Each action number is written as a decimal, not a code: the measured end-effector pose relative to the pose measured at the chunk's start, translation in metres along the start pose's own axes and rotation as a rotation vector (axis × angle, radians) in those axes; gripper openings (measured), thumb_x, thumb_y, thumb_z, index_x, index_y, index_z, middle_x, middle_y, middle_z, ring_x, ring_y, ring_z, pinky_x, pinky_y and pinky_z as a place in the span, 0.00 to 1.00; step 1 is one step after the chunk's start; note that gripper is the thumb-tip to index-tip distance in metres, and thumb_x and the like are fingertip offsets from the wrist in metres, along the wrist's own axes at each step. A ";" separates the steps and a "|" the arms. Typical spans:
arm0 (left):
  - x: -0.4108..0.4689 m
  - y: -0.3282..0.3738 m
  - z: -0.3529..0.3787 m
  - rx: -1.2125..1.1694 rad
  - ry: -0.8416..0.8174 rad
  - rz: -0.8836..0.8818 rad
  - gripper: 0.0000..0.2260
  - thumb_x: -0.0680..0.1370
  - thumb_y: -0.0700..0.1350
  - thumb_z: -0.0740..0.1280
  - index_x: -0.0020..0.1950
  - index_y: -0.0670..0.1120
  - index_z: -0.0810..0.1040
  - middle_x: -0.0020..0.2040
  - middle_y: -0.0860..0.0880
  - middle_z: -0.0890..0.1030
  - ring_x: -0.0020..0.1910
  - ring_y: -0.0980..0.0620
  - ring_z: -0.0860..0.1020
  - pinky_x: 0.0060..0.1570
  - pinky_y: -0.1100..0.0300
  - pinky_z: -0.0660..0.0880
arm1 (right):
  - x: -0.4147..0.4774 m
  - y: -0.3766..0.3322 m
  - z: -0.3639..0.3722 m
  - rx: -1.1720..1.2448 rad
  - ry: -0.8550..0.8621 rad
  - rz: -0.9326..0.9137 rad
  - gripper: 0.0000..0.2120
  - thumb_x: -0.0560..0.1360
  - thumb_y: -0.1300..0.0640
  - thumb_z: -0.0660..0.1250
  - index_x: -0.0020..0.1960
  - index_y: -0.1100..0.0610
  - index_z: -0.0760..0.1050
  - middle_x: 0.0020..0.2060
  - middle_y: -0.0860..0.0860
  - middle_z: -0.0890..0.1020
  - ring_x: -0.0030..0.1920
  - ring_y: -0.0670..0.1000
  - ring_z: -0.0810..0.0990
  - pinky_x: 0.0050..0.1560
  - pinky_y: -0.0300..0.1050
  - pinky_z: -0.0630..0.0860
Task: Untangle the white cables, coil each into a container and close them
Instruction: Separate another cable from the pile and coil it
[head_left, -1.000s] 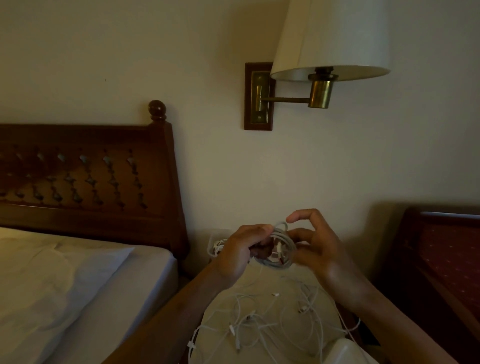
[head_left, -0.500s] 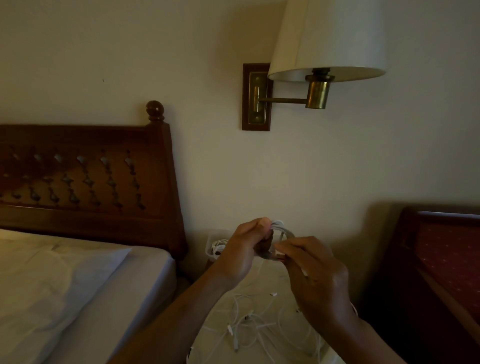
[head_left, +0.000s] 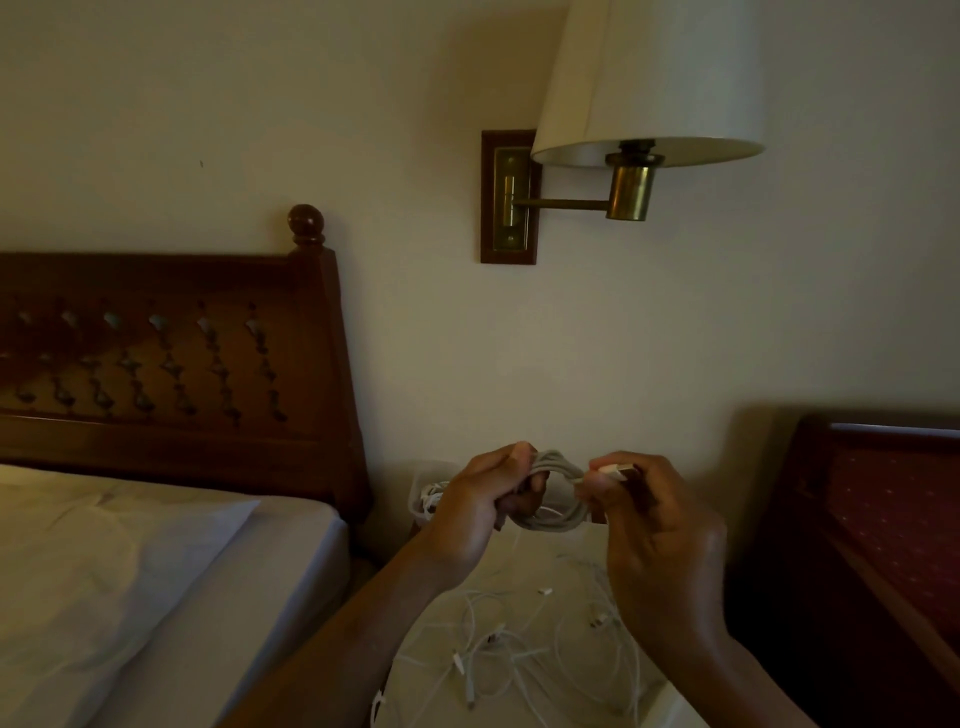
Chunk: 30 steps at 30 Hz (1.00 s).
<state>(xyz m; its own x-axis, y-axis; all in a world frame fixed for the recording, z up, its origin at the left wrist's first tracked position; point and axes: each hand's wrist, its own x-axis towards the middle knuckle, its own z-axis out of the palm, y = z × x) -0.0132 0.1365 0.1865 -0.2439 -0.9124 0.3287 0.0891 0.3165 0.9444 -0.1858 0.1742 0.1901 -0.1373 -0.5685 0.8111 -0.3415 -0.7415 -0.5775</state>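
A white cable wound into a small coil (head_left: 556, 491) is held up above the nightstand. My left hand (head_left: 480, 509) grips the coil's left side with curled fingers. My right hand (head_left: 649, 525) pinches the cable's plug end (head_left: 615, 472) at the coil's right side. Below them a tangle of loose white cables (head_left: 514, 654) lies spread over the nightstand top (head_left: 431, 696). A clear container (head_left: 423, 493) with a cable inside stands at the back by the wall, partly hidden behind my left hand.
A bed with white sheets (head_left: 130, 587) and a dark wooden headboard (head_left: 171, 364) lies to the left. A wall lamp (head_left: 644, 104) hangs above. A dark wooden chair with red upholstery (head_left: 883, 519) stands to the right. A pale object (head_left: 670, 709) shows at the bottom edge.
My right hand came round the coil and now pinches the plug end at its right side. Both hands stay raised with the coil between them.
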 end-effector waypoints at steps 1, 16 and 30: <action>-0.001 -0.001 0.001 0.000 0.003 0.001 0.19 0.84 0.55 0.55 0.41 0.46 0.76 0.31 0.50 0.64 0.34 0.43 0.56 0.37 0.52 0.56 | 0.001 0.000 0.001 -0.038 -0.008 -0.006 0.07 0.81 0.52 0.67 0.52 0.54 0.81 0.42 0.44 0.84 0.42 0.46 0.85 0.38 0.48 0.83; -0.007 0.022 0.007 -0.332 -0.148 -0.152 0.16 0.84 0.51 0.59 0.43 0.43 0.77 0.31 0.51 0.67 0.37 0.43 0.54 0.40 0.56 0.65 | 0.003 0.002 0.022 -0.004 -0.102 0.147 0.07 0.83 0.64 0.61 0.53 0.52 0.68 0.42 0.38 0.83 0.37 0.39 0.83 0.30 0.27 0.73; -0.009 0.018 0.000 -0.394 -0.220 -0.222 0.12 0.83 0.45 0.62 0.48 0.39 0.82 0.37 0.45 0.78 0.39 0.48 0.77 0.47 0.56 0.75 | 0.010 0.005 0.023 0.223 -0.031 0.307 0.06 0.81 0.47 0.56 0.52 0.49 0.67 0.36 0.51 0.81 0.32 0.48 0.83 0.29 0.39 0.78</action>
<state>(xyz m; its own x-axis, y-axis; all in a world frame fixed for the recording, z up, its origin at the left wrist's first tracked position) -0.0095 0.1503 0.2002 -0.4926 -0.8567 0.1531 0.3594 -0.0400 0.9323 -0.1673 0.1567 0.1932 -0.1721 -0.7844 0.5959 -0.0773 -0.5923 -0.8020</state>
